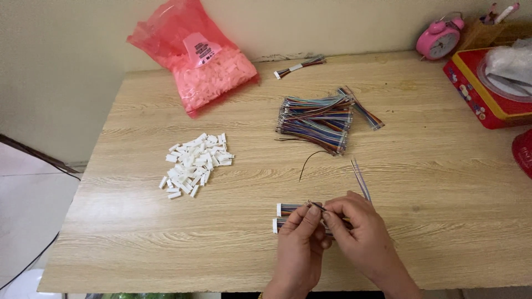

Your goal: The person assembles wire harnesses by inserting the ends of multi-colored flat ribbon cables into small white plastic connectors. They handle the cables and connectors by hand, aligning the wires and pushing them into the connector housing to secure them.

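Note:
My left hand [299,243] and my right hand [360,230] meet near the table's front edge, fingertips pinched together on the end of a thin multicoloured wire strip [360,180] that runs up and away from my right hand. Just left of my fingers lie two finished cables with white connector ends [280,217]. A loose pile of small white plastic connector housings [197,163] sits to the left. A stack of multicoloured ribbon wires [318,117] lies beyond my hands at the middle of the table.
A pink plastic bag of white housings [205,61] leans at the back left. One cable [299,66] lies at the back edge. A pink alarm clock [439,39], a red tin [482,91] and a single dark wire [310,160] are also on the wooden table [443,182].

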